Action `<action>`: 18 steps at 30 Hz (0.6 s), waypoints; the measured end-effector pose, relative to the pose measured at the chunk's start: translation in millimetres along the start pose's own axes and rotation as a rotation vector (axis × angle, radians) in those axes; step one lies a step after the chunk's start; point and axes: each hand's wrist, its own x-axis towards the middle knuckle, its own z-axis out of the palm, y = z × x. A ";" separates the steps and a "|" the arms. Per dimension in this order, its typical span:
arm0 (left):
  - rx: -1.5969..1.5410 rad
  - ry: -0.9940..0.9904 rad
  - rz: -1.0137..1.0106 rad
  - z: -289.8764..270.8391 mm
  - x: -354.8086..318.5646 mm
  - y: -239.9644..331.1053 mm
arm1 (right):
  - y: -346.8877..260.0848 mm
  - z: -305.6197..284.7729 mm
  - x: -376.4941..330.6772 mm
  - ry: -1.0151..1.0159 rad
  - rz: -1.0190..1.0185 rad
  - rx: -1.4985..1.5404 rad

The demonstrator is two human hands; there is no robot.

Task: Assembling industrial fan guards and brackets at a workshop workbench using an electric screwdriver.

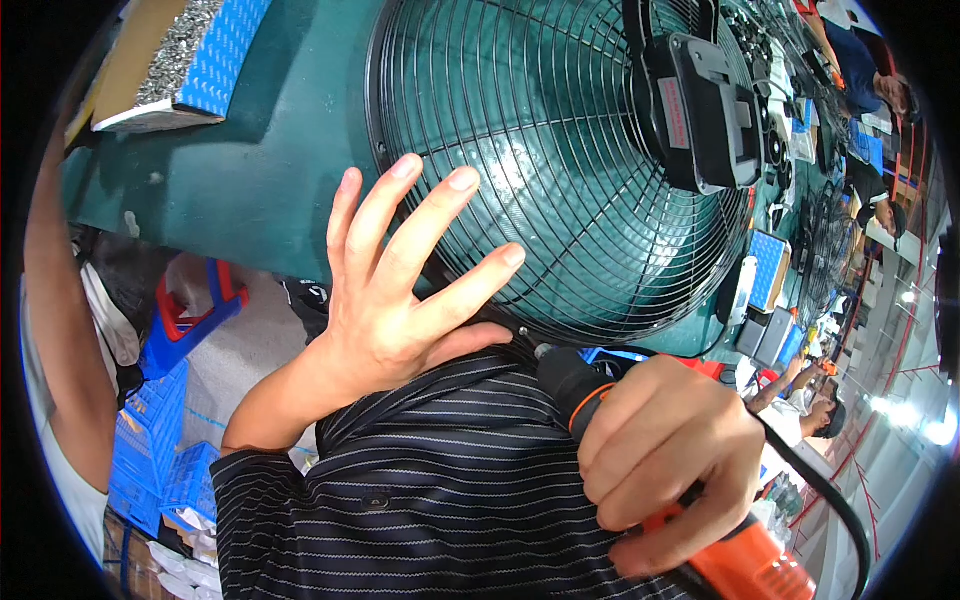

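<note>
A round black wire fan grille (500, 120) lies on the green table, with a black motor housing (690, 110) on top of it. Above the near rim, my left hand (385, 315) has its fingers spread, the thumb tip close beside a small silver screw (523, 331). My right hand (670, 450) is wrapped round an orange and black electric screwdriver (760, 568). Its tip points at the screw on the rim; whether they touch I cannot tell.
An open blue and white box (165, 75) of small metal parts sits at the far left of the green table (260, 205). A black cord (830, 490) curves at the right. Another person's arm (75, 330) and blue crates (150, 440) are at left; several people work at right.
</note>
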 end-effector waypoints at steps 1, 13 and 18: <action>-0.002 -0.037 0.006 -4.4 4.1 -0.6 | -3.4 -2.2 -2.1 -0.006 -0.009 -0.012; 0.674 -0.237 -0.325 -148.7 125.5 -131.0 | -34.7 -6.8 -104.2 0.719 -0.422 0.166; 0.679 -0.410 -0.366 -132.3 129.7 -159.9 | -32.2 14.8 -153.6 0.959 -0.428 0.135</action>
